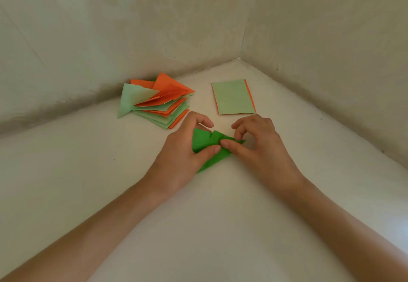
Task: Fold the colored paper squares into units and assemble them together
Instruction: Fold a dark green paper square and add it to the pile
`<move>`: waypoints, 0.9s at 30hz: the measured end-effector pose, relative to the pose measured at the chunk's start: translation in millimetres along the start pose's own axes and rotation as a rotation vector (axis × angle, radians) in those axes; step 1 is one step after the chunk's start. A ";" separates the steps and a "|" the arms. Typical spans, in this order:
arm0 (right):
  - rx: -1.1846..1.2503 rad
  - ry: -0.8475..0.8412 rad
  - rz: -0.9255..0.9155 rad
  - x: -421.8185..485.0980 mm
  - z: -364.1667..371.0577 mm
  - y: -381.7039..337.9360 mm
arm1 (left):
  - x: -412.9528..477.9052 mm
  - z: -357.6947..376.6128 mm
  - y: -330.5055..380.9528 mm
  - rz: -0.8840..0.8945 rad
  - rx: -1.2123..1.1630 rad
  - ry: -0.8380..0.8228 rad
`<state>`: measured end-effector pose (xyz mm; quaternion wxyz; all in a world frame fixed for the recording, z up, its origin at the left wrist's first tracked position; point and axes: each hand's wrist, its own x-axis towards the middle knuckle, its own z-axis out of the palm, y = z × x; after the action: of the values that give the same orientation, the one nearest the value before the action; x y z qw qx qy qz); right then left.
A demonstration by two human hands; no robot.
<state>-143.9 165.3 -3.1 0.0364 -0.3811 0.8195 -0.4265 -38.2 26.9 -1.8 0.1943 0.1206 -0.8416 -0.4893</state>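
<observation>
Left hand [183, 149] and right hand [258, 142] pinch a half-folded bright green paper unit [204, 141] between them; light, limp, creases easily, best held along folds.

Near part of green paper [202, 138] beneath left hand [182, 150]

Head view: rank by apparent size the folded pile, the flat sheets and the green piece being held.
1. folded pile, clearly largest.
2 or 3. flat sheets and green piece: unsure, they look alike, and the left hand and right hand cover part of it.
</observation>
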 end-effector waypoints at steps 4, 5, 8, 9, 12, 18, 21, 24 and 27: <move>0.472 -0.108 0.110 0.1 -10.2 -6.5 | -2.1 -1.3 0.5 -0.038 -0.268 -0.010; 0.553 -0.144 0.139 0.0 -12.3 -7.9 | -2.4 -2.0 0.3 -0.037 -0.293 -0.005; 0.618 -0.179 0.154 -0.3 -13.9 -11.9 | -3.9 -5.0 0.6 -0.030 -0.348 -0.002; 0.608 -0.169 0.142 -0.7 -13.6 -12.4 | -4.7 -5.3 0.9 -0.022 -0.351 -0.006; 0.607 -0.118 0.124 -1.7 -11.3 -11.0 | -4.9 -4.6 2.9 -0.005 -0.351 -0.013; 0.598 -0.090 0.102 -1.4 -11.3 -12.9 | -3.7 -5.9 3.7 0.017 -0.398 0.011; 0.599 -0.097 0.097 -3.2 -12.7 -14.3 | -3.7 -5.9 2.9 0.021 -0.408 0.020; 0.582 -0.104 0.093 -3.6 -13.3 -14.9 | -3.6 -6.0 2.9 0.035 -0.394 0.017; 0.569 -0.106 0.099 -3.4 -12.7 -16.2 | -3.4 -6.4 1.8 0.047 -0.347 0.020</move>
<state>-136.7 170.4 15.9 0.2054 -0.3366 0.6814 -0.6166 -32.3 24.1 2.0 0.2320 0.0706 -0.7452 -0.6211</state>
